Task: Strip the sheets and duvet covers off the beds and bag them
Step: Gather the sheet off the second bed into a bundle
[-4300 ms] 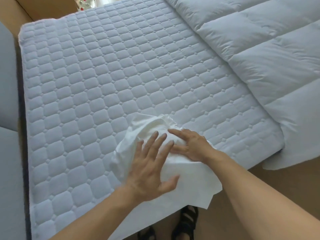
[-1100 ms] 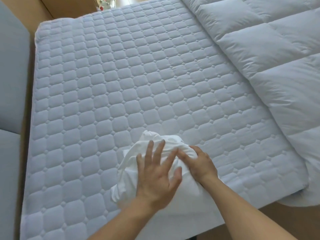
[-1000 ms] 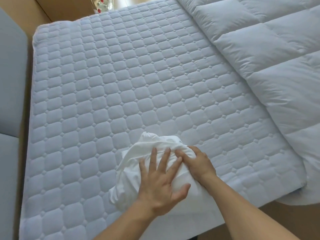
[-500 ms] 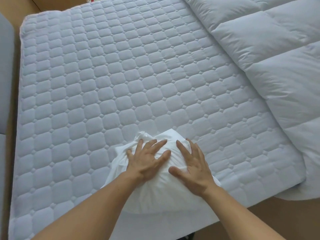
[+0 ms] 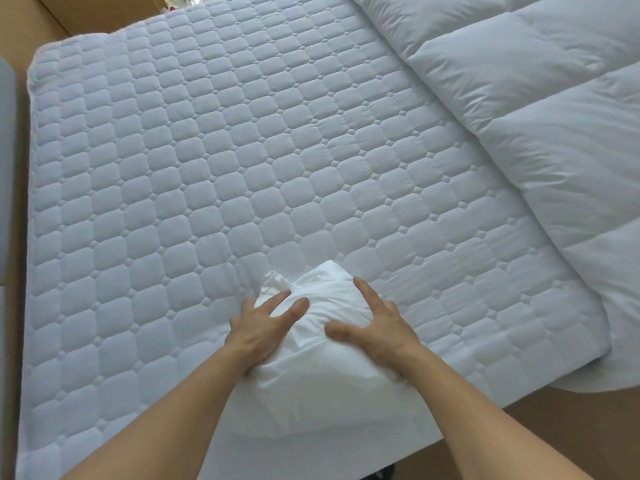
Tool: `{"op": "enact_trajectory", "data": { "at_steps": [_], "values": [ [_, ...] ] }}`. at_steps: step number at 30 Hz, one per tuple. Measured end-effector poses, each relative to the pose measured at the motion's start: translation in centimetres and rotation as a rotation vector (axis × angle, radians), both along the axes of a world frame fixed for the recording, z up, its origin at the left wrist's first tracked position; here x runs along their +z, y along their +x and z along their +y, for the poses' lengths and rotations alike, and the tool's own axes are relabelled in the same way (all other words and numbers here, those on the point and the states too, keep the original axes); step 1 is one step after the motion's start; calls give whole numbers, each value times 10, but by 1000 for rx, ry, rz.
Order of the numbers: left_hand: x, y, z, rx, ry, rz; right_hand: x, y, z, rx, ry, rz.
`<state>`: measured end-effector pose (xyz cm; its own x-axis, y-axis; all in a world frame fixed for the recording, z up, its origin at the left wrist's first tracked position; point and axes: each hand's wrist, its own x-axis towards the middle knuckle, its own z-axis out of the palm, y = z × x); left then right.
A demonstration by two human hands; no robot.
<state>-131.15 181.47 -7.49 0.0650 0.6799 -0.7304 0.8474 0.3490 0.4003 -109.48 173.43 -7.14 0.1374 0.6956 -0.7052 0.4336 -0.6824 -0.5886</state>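
Two hands bear down on the white bundle [image 5: 318,372], the gathered linen, which sits on the near edge of the bed [image 5: 207,174] with its lower flap hanging over the side. We have the left hand [image 5: 261,332] flat on the bundle's left flank, fingers straight and fanned. The right hand [image 5: 377,330] lies flat on the right flank, thumb stretched inward across the cloth. Neither hand pinches anything; both palms push down. We judge this hold is meant to squeeze air out and keep the loose cloth from springing open. A tight bundle will go into a bag more easily. A knot of cloth pokes out at the top left, just beyond the left fingertips.

Around the bundle the quilted bed surface shows bare, so the sheet looks to be off already. The duvet [image 5: 519,133] lies heaped along the bed's right side, well apart from the hands. Whether its cover is off we cannot tell. Brown floor [image 5: 571,424] shows beyond the bed's near corner.

Four seconds ago the cloth was looser, with a wide flat flap spread toward the edge. Our hands then met at the top of the heap, fingers nearly overlapping. Now they sit apart, one on each flank, and the bundle is rounder and more compact.
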Motion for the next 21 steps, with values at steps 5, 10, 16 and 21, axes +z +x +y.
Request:
{"op": "enact_trajectory", "data": {
  "at_steps": [5, 10, 16, 21],
  "values": [
    [-8, -12, -8, 123, 24, -230, -7, 4, -1, 24, 13, -9],
    [-7, -14, -18, 117, 73, -240, -7, 5, -8, 75, 53, -11],
    [-4, -18, -29, 43, 115, -278, -5, 5, -20, 73, 115, 78],
    [-6, -17, -23, 34, 99, -253, -6, 4, -16, 67, 127, 30]
  ]
}}
